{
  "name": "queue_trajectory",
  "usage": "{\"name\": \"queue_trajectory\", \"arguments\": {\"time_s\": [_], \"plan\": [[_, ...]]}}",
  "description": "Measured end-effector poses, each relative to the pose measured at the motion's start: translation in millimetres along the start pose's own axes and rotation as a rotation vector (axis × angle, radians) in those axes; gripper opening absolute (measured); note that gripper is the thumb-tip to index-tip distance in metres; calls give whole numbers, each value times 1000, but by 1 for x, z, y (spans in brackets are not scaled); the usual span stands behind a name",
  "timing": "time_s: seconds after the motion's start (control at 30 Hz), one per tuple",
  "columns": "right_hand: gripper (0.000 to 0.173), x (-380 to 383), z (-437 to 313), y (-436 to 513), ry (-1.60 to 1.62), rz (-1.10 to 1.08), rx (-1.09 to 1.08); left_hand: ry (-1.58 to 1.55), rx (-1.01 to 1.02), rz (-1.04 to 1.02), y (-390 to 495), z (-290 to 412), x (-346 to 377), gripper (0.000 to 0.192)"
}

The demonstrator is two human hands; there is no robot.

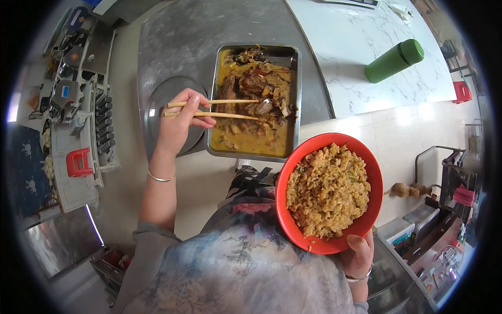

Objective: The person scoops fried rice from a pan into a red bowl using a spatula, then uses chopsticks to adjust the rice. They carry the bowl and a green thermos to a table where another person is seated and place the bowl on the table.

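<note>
A pair of wooden chopsticks (231, 114) is held in my left hand (181, 119), their tips spread apart over a metal tray (299, 78). Inside the tray lie dark chunks of braised meat (253, 84) in yellow-brown sauce. One glossy piece of food (264, 106) sits between the chopstick tips; I cannot tell if they grip it. My right hand (357, 251) holds a red bowl (285, 219) by its near rim, thumb on top and the fingers hidden beneath. Seasoned brown rice (329, 192) fills much of the bowl, and a few grains stick to its inner wall.
Under my left wrist, a round glass lid (188, 84) rests on the grey table (176, 43). A green bottle (392, 61) lies on the white marble-patterned tabletop (345, 35). Red plastic stools (79, 162) and a cluttered shelf (94, 94) stand at the left.
</note>
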State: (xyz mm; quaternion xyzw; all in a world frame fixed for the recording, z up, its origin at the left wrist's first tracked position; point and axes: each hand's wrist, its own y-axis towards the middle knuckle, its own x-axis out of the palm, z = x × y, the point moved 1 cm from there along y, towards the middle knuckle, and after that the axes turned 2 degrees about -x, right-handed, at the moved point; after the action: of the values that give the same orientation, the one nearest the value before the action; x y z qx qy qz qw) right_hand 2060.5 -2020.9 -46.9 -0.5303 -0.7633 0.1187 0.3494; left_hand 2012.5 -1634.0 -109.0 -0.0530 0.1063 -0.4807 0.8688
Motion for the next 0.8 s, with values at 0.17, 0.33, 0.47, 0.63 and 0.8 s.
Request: {"name": "queue_trajectory", "arguments": {"time_s": [0.17,0.33,0.47,0.63,0.8], "plan": [[74,2,0,1,-5,10,29,20,10,31,-1,-7,-2,31],[74,6,2,3,9,5,28,-15,-62,-5,-7,-12,-1,32],[74,9,2,4,-1,17,42,-28,-65,-14,-13,-14,-1,32],[74,12,4,6,-15,6,38,-29,-70,-21,-19,-15,-5,32],[75,16,4,8,-17,-8,24,-19,12,71,-16,-10,-23,32]]}}
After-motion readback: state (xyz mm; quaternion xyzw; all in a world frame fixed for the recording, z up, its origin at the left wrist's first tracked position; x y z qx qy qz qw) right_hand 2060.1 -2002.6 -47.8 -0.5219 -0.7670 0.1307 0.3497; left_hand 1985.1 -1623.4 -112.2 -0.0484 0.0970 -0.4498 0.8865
